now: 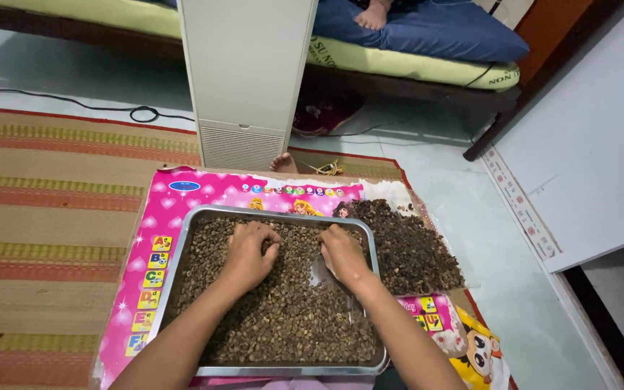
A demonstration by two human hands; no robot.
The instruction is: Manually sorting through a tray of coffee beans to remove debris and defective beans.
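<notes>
Both hands — left hand (249,254), right hand (342,254) — curled, fingertips buried in beans (283,318), grip unclear.

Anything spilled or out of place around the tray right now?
Yes: a heap of darker beans lies loose on the pink mat, right of the metal tray. Both hands, left hand and right hand, rest in the tray's beans.

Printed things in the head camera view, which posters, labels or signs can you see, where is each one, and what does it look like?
Pink poster: flat under the metal tray, with cartoon figures and coloured squares down its left edge.
Second printed sheet: lower right of the tray, yellow cartoon face.
Mattress edge: top, pale yellow with dark lettering.
White strip: along the right board, small red marks.
No screens.
</notes>
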